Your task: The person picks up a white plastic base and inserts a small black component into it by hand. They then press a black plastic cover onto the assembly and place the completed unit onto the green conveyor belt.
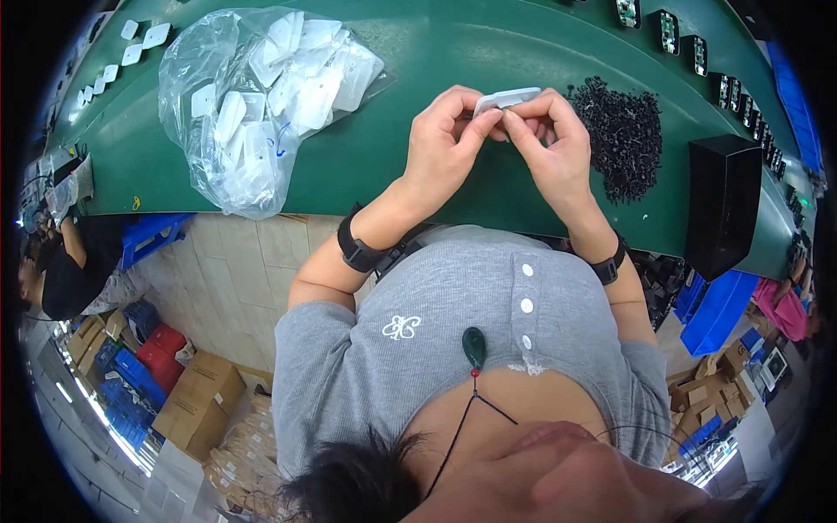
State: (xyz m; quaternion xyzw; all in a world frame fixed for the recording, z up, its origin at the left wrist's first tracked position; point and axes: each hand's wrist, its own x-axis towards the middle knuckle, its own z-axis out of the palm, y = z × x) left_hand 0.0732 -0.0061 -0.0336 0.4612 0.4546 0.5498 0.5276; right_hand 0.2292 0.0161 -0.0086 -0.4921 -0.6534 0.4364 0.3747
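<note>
Both of my hands hold one small white plastic cover point(508, 98) above the green belt point(436, 52). My left hand point(445, 144) pinches its left end with thumb and forefinger. My right hand point(554, 144) grips its right end, fingers curled under it. A pile of small black parts point(623, 131) lies just right of my right hand. A clear plastic bag point(253, 96) full of white plastic covers sits to the left of my left hand.
A black box point(722, 205) stands at the belt's right near edge. Small circuit boards point(697, 52) line the far right of the belt, loose white covers point(131, 44) the far left. Other people sit at both sides; cardboard boxes and blue crates are on the floor.
</note>
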